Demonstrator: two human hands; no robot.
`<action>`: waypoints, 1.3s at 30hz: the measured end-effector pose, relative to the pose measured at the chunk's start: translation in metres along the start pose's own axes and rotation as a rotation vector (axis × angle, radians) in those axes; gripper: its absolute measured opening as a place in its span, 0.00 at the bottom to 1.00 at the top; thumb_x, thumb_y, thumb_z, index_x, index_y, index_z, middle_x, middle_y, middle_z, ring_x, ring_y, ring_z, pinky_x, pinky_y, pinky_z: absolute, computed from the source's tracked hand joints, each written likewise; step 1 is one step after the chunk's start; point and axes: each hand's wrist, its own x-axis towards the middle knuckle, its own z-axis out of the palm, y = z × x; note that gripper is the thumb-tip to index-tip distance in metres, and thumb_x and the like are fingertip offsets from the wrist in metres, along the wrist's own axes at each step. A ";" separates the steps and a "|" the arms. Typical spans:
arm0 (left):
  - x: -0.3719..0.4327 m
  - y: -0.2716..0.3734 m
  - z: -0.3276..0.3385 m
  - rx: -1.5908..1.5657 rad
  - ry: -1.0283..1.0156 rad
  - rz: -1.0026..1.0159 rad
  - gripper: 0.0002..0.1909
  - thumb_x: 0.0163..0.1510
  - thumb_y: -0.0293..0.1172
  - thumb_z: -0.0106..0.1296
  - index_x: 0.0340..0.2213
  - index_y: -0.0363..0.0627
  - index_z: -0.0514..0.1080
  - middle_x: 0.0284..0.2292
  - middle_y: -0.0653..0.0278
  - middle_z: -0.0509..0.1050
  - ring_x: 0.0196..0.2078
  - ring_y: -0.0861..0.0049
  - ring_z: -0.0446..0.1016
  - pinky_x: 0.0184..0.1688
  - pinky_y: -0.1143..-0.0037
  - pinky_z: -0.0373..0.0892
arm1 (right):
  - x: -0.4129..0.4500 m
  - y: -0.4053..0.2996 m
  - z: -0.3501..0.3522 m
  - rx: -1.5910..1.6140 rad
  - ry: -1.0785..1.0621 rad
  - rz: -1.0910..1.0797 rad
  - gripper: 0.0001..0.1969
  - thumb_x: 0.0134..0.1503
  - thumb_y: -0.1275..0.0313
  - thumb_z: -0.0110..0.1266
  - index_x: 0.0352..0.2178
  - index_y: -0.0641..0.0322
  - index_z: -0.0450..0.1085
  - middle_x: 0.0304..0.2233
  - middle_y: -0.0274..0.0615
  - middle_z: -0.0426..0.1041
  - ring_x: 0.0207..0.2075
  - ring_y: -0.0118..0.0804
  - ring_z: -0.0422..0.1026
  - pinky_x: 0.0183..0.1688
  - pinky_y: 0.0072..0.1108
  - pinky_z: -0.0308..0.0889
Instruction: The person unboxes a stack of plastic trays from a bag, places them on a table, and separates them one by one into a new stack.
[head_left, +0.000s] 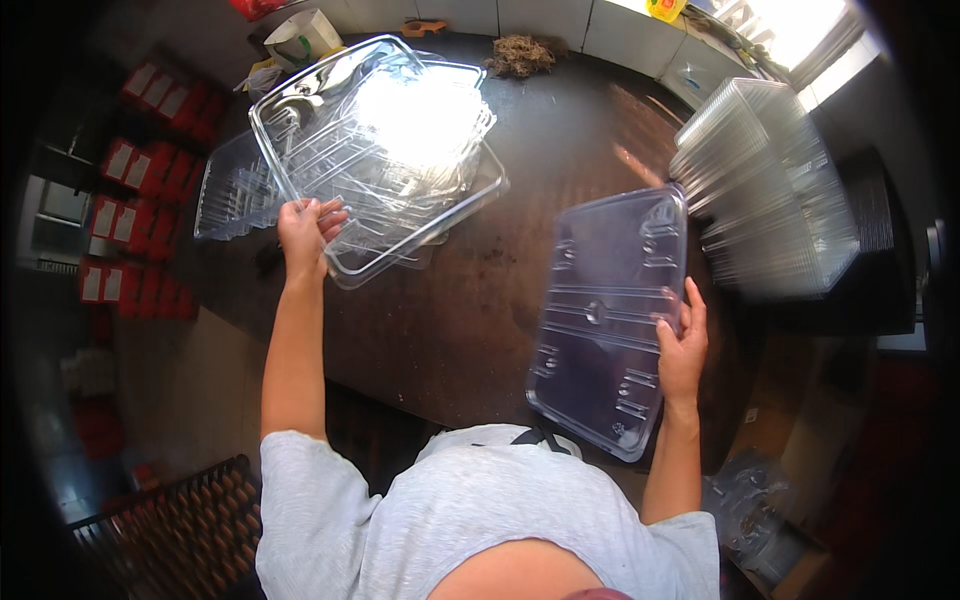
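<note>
My left hand (309, 232) grips the near left edge of a clear plastic lid (341, 271), tilted above a loose pile of clear plastic lids (405, 180) on the dark table. Strong glare hides part of the pile. On the other side, my right hand (684, 345) holds a clear rectangular plastic tray (600, 300) with molded ribs by its right edge. This tray is tilted over the table's right part. Beyond it stands a tall nested stack of clear plastic containers (772, 180).
The dark brown table (480, 322) runs to a tiled wall. Along the wall lie a dry fibrous bundle (521, 55), an orange tool (424, 28) and a white box (302, 39). Red boxes (142, 225) are stacked at left, a rack of brown items (187, 517) at lower left.
</note>
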 end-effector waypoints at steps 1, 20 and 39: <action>0.028 -0.019 0.006 -0.073 -0.001 0.003 0.06 0.63 0.25 0.40 0.41 0.38 0.58 0.36 0.46 0.78 0.28 0.69 0.80 0.25 0.80 0.72 | 0.001 0.001 -0.001 -0.007 0.028 -0.003 0.34 0.54 0.89 0.45 0.63 0.62 0.52 0.54 0.51 0.68 0.51 0.34 0.70 0.53 0.22 0.65; 0.056 -0.127 0.060 0.172 0.326 0.338 0.35 0.55 0.30 0.58 0.58 0.32 0.52 0.49 0.54 0.63 0.50 0.68 0.65 0.51 0.69 0.67 | -0.001 -0.028 0.009 -0.109 0.177 0.049 0.31 0.54 0.86 0.48 0.61 0.65 0.56 0.52 0.47 0.69 0.49 0.32 0.69 0.52 0.23 0.65; -0.292 -0.031 0.222 -0.221 -1.055 -0.311 0.13 0.50 0.26 0.63 0.34 0.43 0.68 0.31 0.67 0.73 0.35 0.83 0.73 0.39 0.80 0.70 | 0.023 -0.024 -0.041 0.366 -0.383 0.338 0.28 0.55 0.65 0.62 0.54 0.67 0.62 0.51 0.49 0.67 0.49 0.35 0.70 0.42 0.25 0.74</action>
